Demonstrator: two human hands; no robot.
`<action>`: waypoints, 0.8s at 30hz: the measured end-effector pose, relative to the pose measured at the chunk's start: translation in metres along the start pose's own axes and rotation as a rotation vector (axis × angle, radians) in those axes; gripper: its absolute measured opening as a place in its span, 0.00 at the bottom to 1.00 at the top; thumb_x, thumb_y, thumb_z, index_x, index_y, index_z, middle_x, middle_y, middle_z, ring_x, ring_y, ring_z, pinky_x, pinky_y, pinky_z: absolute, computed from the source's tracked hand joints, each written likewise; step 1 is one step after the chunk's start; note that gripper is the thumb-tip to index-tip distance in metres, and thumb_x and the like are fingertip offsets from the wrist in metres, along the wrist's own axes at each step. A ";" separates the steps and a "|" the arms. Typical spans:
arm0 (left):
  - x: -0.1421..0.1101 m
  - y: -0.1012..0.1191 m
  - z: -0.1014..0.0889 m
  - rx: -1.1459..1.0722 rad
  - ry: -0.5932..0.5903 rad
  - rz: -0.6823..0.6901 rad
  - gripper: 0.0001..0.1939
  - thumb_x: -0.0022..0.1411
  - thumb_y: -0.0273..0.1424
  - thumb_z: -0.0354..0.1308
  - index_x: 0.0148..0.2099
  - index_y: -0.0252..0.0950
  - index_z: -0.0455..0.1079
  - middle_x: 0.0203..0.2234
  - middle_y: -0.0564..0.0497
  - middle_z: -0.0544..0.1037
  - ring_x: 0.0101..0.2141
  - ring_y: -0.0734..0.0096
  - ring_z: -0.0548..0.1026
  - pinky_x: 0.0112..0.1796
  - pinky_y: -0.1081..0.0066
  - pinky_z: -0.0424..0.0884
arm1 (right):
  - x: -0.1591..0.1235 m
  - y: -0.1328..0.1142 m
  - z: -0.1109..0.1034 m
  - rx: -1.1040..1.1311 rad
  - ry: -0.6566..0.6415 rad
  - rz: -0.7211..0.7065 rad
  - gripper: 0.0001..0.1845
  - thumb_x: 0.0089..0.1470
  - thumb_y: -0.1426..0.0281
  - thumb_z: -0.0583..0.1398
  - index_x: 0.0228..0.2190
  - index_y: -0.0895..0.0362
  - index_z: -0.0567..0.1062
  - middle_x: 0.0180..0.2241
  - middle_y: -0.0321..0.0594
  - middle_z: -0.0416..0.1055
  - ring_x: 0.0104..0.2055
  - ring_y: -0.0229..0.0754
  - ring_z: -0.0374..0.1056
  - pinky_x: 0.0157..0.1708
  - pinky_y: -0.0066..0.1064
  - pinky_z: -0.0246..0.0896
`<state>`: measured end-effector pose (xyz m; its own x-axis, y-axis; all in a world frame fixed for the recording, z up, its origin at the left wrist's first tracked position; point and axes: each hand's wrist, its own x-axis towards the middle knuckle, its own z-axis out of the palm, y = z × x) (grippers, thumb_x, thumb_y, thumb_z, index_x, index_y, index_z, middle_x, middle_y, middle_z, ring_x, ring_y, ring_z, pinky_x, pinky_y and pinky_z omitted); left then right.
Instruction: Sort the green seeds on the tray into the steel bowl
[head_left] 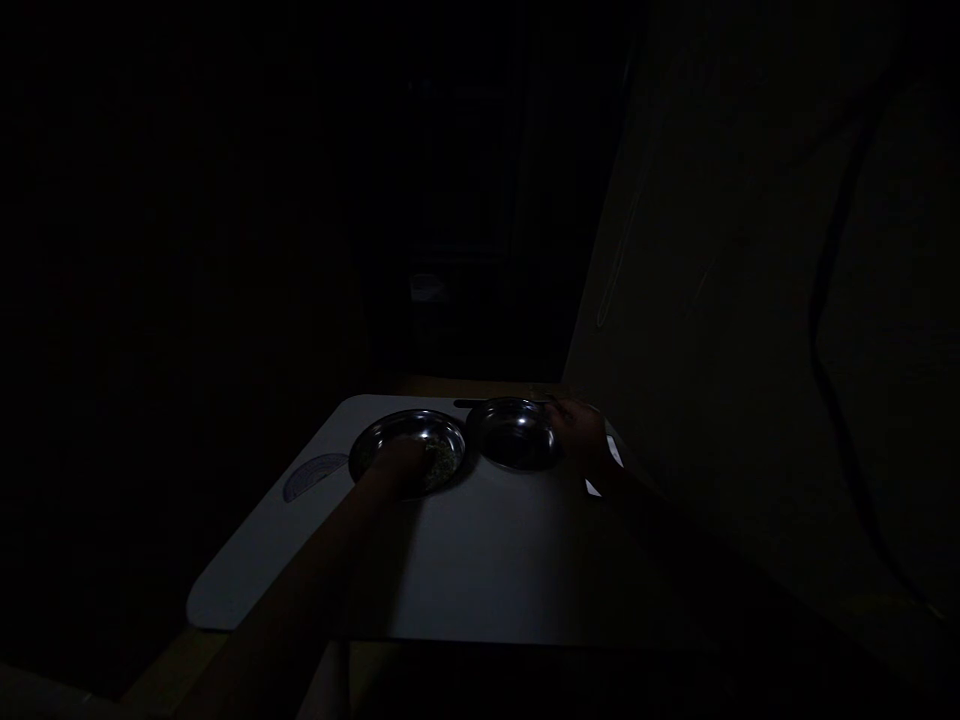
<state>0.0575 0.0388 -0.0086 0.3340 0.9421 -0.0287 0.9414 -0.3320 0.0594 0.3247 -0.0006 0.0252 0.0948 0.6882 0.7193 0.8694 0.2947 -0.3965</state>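
Observation:
Two shiny metal bowls stand side by side on a white tabletop [480,570]. My left hand [401,462] reaches down into the left bowl [365,435], over small green, leafy-looking bits [444,460]. Its fingers are lost in the dark, so their pose and anything in them cannot be made out. At the right bowl [514,437], which looks dark inside, my right hand [581,428] is closed on the right rim, seemingly with the thumb on the edge.
A faded blue-grey printed half-round mark [315,475] lies on the table's left side. A dark slot [469,404] shows at the far edge. Bright white patches [615,450] appear beside my right wrist. On the right rises a wall [697,300] with a hanging dark cable [821,330].

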 end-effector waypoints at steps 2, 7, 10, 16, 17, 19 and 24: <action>-0.001 0.000 -0.002 -0.013 -0.017 -0.017 0.21 0.52 0.40 0.36 0.36 0.32 0.65 0.34 0.44 0.70 0.34 0.68 0.67 0.33 0.71 0.59 | 0.000 -0.001 -0.001 0.005 -0.002 -0.001 0.13 0.44 0.65 0.47 0.22 0.58 0.68 0.20 0.37 0.64 0.23 0.36 0.58 0.22 0.26 0.50; -0.008 -0.002 -0.009 -0.034 -0.019 -0.053 0.21 0.50 0.41 0.39 0.38 0.33 0.64 0.34 0.44 0.70 0.33 0.69 0.68 0.32 0.73 0.59 | 0.000 -0.003 -0.001 0.021 -0.024 -0.003 0.13 0.44 0.65 0.47 0.22 0.58 0.68 0.21 0.37 0.64 0.23 0.36 0.58 0.23 0.26 0.50; -0.011 -0.004 -0.014 -0.046 0.002 -0.074 0.21 0.51 0.41 0.38 0.39 0.33 0.63 0.35 0.44 0.69 0.34 0.70 0.67 0.33 0.74 0.59 | 0.000 -0.003 0.001 0.032 -0.022 -0.017 0.13 0.44 0.66 0.47 0.24 0.58 0.68 0.22 0.38 0.65 0.24 0.36 0.59 0.24 0.26 0.50; -0.017 0.001 -0.023 -0.080 0.049 -0.081 0.21 0.51 0.40 0.37 0.38 0.32 0.64 0.34 0.43 0.70 0.34 0.69 0.68 0.31 0.75 0.60 | 0.001 -0.005 0.001 0.015 -0.042 -0.005 0.14 0.44 0.65 0.47 0.24 0.58 0.69 0.21 0.38 0.65 0.24 0.36 0.59 0.23 0.26 0.50; -0.017 0.004 -0.024 -0.087 0.061 -0.076 0.21 0.51 0.40 0.37 0.38 0.32 0.64 0.34 0.43 0.69 0.34 0.69 0.68 0.31 0.75 0.60 | 0.000 -0.005 0.000 0.018 -0.049 -0.002 0.14 0.44 0.65 0.47 0.24 0.58 0.69 0.21 0.38 0.65 0.24 0.36 0.59 0.23 0.26 0.50; -0.018 0.009 -0.027 -0.105 0.077 -0.056 0.22 0.51 0.41 0.37 0.37 0.32 0.63 0.34 0.43 0.69 0.34 0.69 0.68 0.29 0.75 0.60 | 0.000 -0.005 -0.002 0.022 -0.058 0.001 0.15 0.44 0.64 0.47 0.24 0.59 0.69 0.21 0.38 0.65 0.23 0.36 0.59 0.22 0.26 0.49; -0.023 0.034 -0.037 -0.133 0.104 0.042 0.18 0.53 0.36 0.36 0.37 0.35 0.63 0.33 0.47 0.69 0.33 0.73 0.67 0.30 0.77 0.60 | 0.001 -0.001 -0.008 0.030 -0.048 0.052 0.16 0.44 0.63 0.46 0.22 0.59 0.69 0.19 0.38 0.65 0.21 0.36 0.58 0.20 0.26 0.48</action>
<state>0.0806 0.0079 0.0306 0.3594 0.9298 0.0796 0.9101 -0.3681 0.1903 0.3277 -0.0049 0.0308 0.1153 0.7335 0.6698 0.8491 0.2772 -0.4498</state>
